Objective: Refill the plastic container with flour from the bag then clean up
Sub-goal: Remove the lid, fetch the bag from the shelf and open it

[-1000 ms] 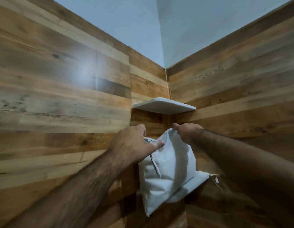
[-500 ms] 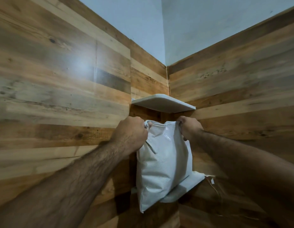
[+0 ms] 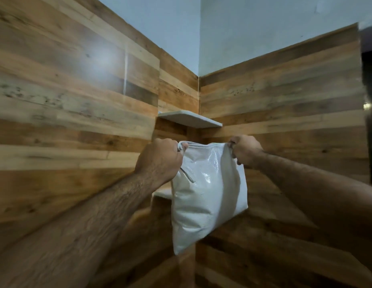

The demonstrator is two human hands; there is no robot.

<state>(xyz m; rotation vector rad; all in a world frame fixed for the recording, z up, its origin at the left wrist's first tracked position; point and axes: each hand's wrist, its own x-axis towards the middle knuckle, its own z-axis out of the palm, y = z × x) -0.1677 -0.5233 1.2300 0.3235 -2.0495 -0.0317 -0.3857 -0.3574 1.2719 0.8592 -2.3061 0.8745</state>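
Note:
A white woven flour bag point(image 3: 208, 196) hangs in the air in front of the wall corner, held by its top edge. My left hand point(image 3: 160, 161) is shut on the bag's top left corner, and a thin cord dangles below that fist. My right hand point(image 3: 246, 151) is shut on the top right corner. The bag's top edge is stretched flat between both fists. Its bottom hangs free, tilted down to the left. The plastic container is not in view.
Two white corner shelves are fixed to the wood-panelled walls: an upper shelf point(image 3: 189, 121) above the bag and a lower shelf point(image 3: 162, 193) mostly hidden behind it. A dark opening point(image 3: 371, 113) shows at the far right edge.
The bag has been lifted off the lower corner shelf and drawn toward me and to the right. My hands have spread apart, pulling its top edge taut.

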